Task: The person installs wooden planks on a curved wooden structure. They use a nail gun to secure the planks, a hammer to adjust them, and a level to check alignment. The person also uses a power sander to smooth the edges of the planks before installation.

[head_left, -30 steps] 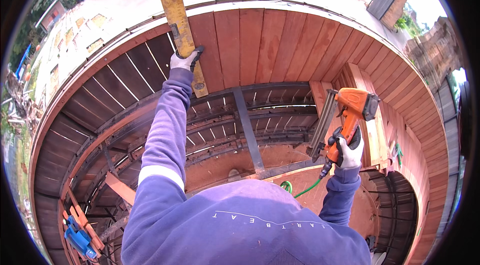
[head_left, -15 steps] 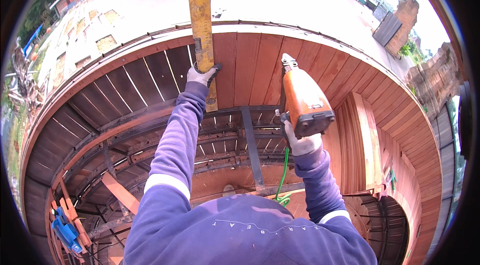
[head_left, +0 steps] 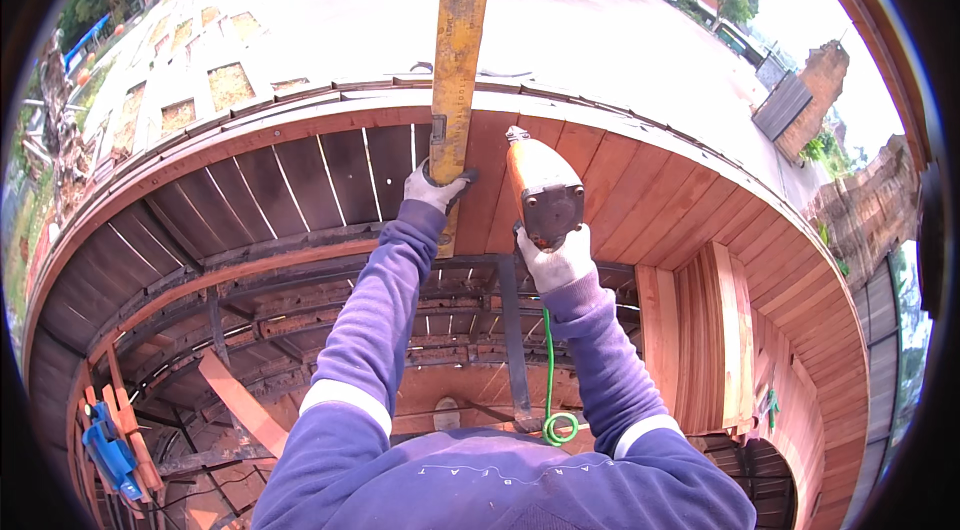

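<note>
My left hand (head_left: 434,189) is wrapped around a long yellow spirit level (head_left: 459,50), which stands upright along the wall at the edge of the reddish wood planks (head_left: 635,180). My right hand (head_left: 562,262) grips an orange and black air nailer (head_left: 541,180). The nailer's nose points at the planks just right of the level; whether it touches them I cannot tell. From the nailer a green air hose (head_left: 549,360) hangs down and coils below. Both hands wear pale gloves with dark fingertips.
To the left, dark boards (head_left: 250,185) with light gaps line the curved frame. A dark metal post (head_left: 514,340) rises between my arms. Stacked planks (head_left: 705,340) stand at right. A blue tool (head_left: 110,450) and a slanting board (head_left: 240,405) are at lower left.
The nailer has moved left, closer to the level, and its back now faces me more. My left hand stays on the level. The whole view has shifted, showing more of the level's top.
</note>
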The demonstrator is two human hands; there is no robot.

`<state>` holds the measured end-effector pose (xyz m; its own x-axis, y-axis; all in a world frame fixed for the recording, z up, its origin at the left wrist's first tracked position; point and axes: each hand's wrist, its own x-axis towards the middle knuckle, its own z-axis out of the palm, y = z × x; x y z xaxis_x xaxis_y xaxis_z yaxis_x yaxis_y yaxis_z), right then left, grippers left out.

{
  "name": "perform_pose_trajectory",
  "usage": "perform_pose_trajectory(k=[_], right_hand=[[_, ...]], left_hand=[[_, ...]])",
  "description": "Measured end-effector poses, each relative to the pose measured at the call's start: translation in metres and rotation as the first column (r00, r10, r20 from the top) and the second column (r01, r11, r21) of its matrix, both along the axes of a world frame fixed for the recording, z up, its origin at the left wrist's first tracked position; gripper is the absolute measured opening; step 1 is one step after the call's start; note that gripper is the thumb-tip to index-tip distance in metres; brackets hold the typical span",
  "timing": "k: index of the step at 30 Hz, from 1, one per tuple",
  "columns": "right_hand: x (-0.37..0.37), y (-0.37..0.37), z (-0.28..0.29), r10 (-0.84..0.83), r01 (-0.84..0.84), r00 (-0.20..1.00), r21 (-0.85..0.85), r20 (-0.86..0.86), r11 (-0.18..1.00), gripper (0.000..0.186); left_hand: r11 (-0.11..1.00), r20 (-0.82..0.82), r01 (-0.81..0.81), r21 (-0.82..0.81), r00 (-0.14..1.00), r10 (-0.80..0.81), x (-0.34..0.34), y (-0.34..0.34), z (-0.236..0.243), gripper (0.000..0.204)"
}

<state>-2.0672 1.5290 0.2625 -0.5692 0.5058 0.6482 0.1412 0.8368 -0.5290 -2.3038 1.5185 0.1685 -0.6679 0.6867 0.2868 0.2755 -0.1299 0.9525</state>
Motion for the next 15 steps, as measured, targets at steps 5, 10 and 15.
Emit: perform_pose_trajectory(k=[5, 10, 15], right_hand=[[-0.011, 0.003, -0.003, -0.037, 0.037, 0.999, -0.009, -0.019, 0.999, 0.023], [-0.018, 0.001, -0.004, -0.057, 0.057, 0.998, -0.022, 0.012, 0.998, 0.032], [-0.015, 0.012, -0.014, -0.047, 0.037, 0.996, 0.121, 0.08, 0.992, 0.04]], left_hand=[[1.0, -0.018, -0.019, -0.022, 1.0, 0.019, 0.004, -0.001, 0.006, 0.042], [0.999, -0.015, -0.026, -0.022, 1.0, 0.025, 0.0, -0.001, 0.001, 0.043], [1.0, 0.004, -0.004, 0.003, 1.0, 0.004, 0.002, -0.002, 0.005, 0.046]])
